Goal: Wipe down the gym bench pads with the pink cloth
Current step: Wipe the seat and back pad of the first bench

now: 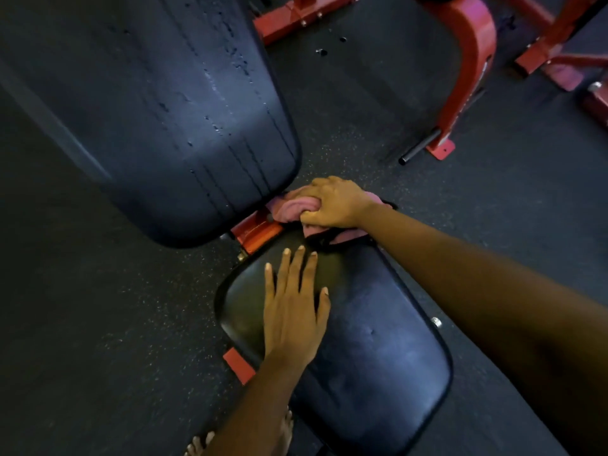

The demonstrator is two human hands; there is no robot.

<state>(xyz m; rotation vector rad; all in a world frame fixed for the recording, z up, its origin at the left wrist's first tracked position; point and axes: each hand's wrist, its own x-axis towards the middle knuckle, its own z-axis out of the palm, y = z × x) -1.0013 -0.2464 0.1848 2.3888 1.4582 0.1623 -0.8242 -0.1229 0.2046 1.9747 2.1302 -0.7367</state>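
Observation:
The black seat pad fills the lower middle of the head view. The long black back pad rises at the upper left, streaked with wet marks. My right hand grips the bunched pink cloth at the far edge of the seat pad, right by the gap between the two pads. My left hand lies flat on the seat pad with its fingers straight and spread. Part of the cloth is hidden under my right hand.
A red hinge bracket joins the two pads. Red frame legs of other equipment stand at the upper right, with a black peg sticking out low. Dark speckled rubber floor surrounds the bench. My bare toes show at the bottom.

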